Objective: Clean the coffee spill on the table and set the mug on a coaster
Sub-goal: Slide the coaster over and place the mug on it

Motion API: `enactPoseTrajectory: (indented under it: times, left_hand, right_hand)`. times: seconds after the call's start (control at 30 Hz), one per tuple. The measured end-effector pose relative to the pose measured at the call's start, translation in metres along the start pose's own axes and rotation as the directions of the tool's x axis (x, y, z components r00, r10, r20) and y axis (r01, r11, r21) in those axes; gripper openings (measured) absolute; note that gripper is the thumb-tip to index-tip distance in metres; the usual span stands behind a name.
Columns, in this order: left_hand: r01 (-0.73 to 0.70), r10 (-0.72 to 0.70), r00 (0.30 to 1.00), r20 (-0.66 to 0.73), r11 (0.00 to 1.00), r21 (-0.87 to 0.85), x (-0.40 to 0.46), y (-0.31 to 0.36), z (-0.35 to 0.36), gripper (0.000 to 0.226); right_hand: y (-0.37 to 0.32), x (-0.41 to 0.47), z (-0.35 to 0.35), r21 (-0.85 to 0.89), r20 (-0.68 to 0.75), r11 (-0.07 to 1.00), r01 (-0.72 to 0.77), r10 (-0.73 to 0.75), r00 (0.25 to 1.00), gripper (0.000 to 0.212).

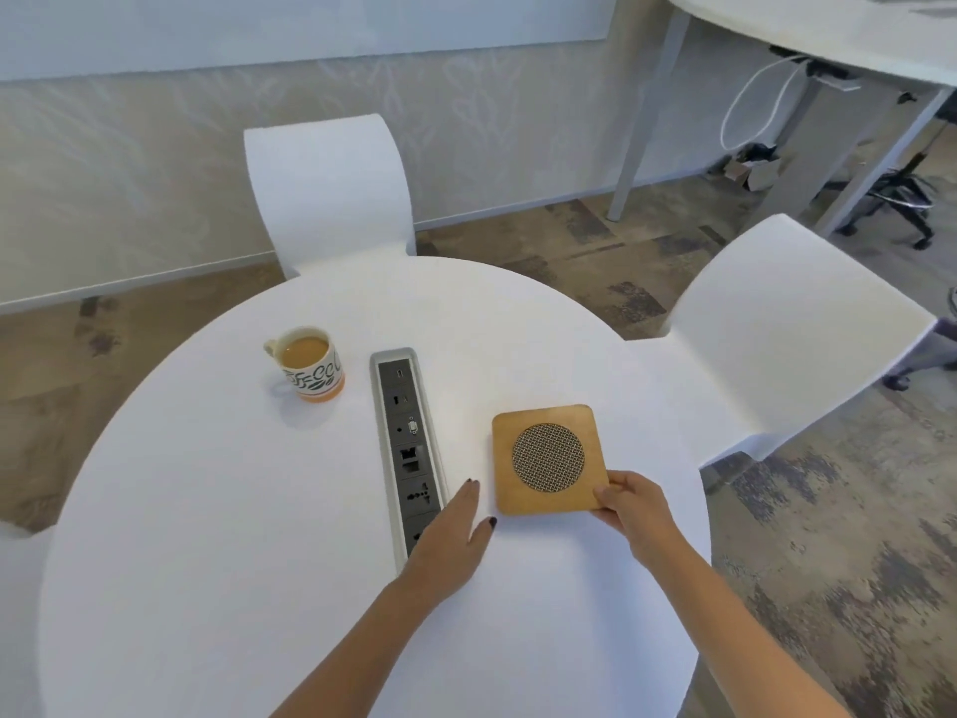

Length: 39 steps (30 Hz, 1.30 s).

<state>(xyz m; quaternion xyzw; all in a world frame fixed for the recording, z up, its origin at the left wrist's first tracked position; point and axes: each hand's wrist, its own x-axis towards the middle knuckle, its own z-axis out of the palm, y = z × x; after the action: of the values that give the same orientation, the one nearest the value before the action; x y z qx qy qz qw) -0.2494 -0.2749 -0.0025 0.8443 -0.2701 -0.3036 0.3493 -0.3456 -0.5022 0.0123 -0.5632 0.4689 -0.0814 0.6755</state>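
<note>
White round table point(217, 536) in an office room with patterned carpet; two white chairs, one at the far side point(331, 189) and one at the right point(797, 323), are drawn up to its rim. Down the middle of the table runs a recessed socket strip point(406, 448), grey inside a pale frame, reaching from the centre toward the near edge.

Mug point(310, 365): upright on the table left of the far end of the socket strip, filled with light brown coffee, printed in black on white with an orange band at the base, handle turned to the far left. No spill can be made out on the white surface.

Coaster point(549, 458): a square wooden piece with rounded corners and a round woven inset, lying right of the strip, well apart from the mug.

Right hand point(629, 507): its fingers point(621, 484) pinch the near right corner of the coaster, thumb on top.

Left hand point(455, 536): flat, palm down, fingers together and thumb spread, over the near end of the socket strip, just left of the coaster and holding nothing.
</note>
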Motion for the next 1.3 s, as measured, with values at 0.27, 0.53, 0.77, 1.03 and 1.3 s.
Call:
enactPoseTrajectory:
  times: [0.27, 0.53, 0.77, 1.03, 1.3]
  left_hand:
    - [0.177, -0.287, 0.956, -0.056, 0.721, -0.670, -0.045, 0.004, -0.054, 0.018]
    - [0.069, -0.362, 0.913, -0.190, 0.594, -0.801, -0.087, -0.036, -0.104, 0.013]
    - [0.050, -0.414, 0.869, -0.271, 0.619, -0.784, -0.112, -0.100, -0.147, 0.013]
    - [0.195, -0.424, 0.874, -0.237, 0.753, -0.628, -0.105, -0.169, -0.182, 0.015]
    - [0.283, -0.426, 0.885, -0.186, 0.812, -0.511, -0.074, -0.208, -0.194, 0.010]
  right_hand:
    - [-0.019, -0.038, 0.061, 0.105, 0.272, 0.994, 0.013, -0.041, 0.961, 0.020]
    - [-0.016, -0.074, 0.137, 0.112, 0.401, 0.993, 0.038, -0.080, 0.913, 0.021]
    - [0.005, -0.093, 0.215, -0.058, 0.421, 0.997, 0.056, -0.026, 0.907, 0.023]
    - [0.046, -0.085, 0.288, -0.182, 0.216, 0.983, -0.021, 0.060, 0.975, 0.026]
    - [0.059, -0.074, 0.321, -0.227, 0.014, 0.973, -0.046, 0.051, 0.999, 0.028]
